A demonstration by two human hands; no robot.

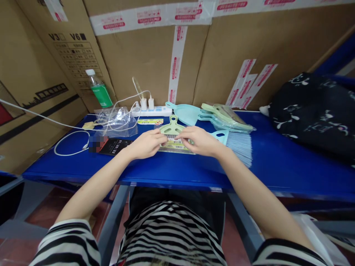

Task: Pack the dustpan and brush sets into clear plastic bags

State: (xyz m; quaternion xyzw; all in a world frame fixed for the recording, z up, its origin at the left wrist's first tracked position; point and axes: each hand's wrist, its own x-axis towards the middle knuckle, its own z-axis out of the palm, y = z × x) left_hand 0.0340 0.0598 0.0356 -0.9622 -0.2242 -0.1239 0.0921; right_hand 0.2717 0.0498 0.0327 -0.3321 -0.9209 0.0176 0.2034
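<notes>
Striped shirt (169,236) covers my front. My left fingers (160,139) and right fingers (186,133) curl at the packaged green brush (172,129); whether they grip, I cannot tell.

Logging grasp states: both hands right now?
Left hand: fingers curled at the green brush's left side; grip can't be told.
Right hand: fingers bent over its right side; grip can't be told.

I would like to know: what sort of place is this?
Probably a workstation in a workshop or storeroom, judging by the blue table, the taped cardboard standing behind it, and the plastic-wrapped cleaning tools on top.
</notes>
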